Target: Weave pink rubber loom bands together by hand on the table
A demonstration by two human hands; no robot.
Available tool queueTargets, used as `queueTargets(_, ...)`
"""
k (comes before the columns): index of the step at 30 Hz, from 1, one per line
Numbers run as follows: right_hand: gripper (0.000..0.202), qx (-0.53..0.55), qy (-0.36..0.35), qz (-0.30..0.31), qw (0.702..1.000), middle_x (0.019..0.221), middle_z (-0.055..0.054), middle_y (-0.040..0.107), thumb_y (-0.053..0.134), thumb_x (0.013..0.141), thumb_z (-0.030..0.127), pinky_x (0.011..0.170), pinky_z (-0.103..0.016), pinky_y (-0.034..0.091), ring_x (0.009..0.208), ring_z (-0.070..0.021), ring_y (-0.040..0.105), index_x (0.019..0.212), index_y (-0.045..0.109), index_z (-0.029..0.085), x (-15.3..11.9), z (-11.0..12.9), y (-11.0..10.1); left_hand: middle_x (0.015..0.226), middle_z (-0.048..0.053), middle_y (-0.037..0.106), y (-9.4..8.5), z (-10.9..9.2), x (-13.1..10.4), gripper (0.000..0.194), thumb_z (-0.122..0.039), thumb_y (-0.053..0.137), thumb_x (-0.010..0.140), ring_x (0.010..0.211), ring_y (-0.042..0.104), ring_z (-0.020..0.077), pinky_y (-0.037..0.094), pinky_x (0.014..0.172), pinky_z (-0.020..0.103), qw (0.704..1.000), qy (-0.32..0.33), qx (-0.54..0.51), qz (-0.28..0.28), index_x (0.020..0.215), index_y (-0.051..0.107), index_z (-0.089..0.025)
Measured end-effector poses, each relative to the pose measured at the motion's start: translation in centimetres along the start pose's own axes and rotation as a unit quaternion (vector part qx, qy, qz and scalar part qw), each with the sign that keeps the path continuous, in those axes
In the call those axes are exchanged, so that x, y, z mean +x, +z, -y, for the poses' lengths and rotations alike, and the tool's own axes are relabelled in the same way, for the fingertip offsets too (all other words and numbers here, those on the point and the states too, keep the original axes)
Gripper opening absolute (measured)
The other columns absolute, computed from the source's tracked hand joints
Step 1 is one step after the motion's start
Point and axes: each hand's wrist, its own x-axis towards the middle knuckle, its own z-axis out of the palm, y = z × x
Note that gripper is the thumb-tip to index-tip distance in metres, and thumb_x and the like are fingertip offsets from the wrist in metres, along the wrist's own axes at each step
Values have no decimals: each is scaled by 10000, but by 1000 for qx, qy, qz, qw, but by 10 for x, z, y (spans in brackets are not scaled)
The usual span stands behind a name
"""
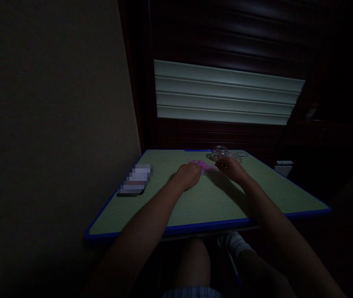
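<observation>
A loose pile of small pink and purple pieces [205,166], perhaps beads or tiny bands, lies toward the far side of the table. At its near left edge my left hand [190,176] is closed, its fingertips turned away from view. On the pile's right side my right hand [232,169] has its fingers pinched together, slightly above the tabletop. Anything held in either hand is too small or too dark to make out. Just behind my right hand stands a clear jar [221,149] with multicoloured small pieces in it.
Clear plastic containers or lids [241,155] sit right of the jar. A blurred, flat rectangular object [136,179] lies at the left edge of the light green table [219,211], which has a blue rim. A wall [70,103] rises on the left; my legs are underneath.
</observation>
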Motion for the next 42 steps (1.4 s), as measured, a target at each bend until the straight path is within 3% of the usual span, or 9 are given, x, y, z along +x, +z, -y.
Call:
queueTargets(2, 211, 13, -8, 54, 998, 763, -53, 666, 465, 769, 165, 600, -221, 380, 668, -142, 571, 823, 669, 163, 0, -1, 5, 928, 87, 630, -1, 0, 0, 248, -202, 325, 870, 866, 579, 198, 461, 748, 309, 1000, -2, 1, 2, 892, 564, -138)
queueTargets(10, 236, 17, -12, 139, 990, 833, -79, 681, 514, 692, 99, 649, -238, 416, 719, -155, 596, 860, 675, 138, -1, -3, 5, 915, 91, 631, 1, 1, 0, 244, -203, 330, 868, 868, 581, 204, 461, 760, 319, 1000, -1, 4, -4, 878, 564, -134)
queueTargets(25, 169, -7, 21, 147, 989, 774, -44, 684, 557, 687, 158, 627, -228, 405, 682, -147, 594, 793, 687, 173, -2, -6, 9, 905, 92, 634, 3, 0, 0, 255, -219, 331, 874, 884, 585, 187, 457, 775, 300, 1000, -21, -2, 14, 886, 573, -139)
queueTargets(33, 204, 37, -29, 111, 993, 770, -55, 679, 538, 685, 129, 591, -210, 400, 634, -129, 576, 822, 688, 151, -2, 2, 8, 925, 93, 632, 1, 0, 0, 256, -212, 330, 872, 880, 584, 190, 458, 770, 298, 1000, -18, 3, 15, 897, 573, -136)
queueTargets(42, 202, 43, -46, 150, 987, 786, -46, 695, 527, 702, 139, 612, -201, 403, 696, -151, 610, 795, 705, 163, 1, 6, 18, 907, 93, 634, -1, -1, 0, 247, -205, 335, 865, 868, 588, 190, 461, 760, 295, 999, -26, 13, 23, 890, 572, -139)
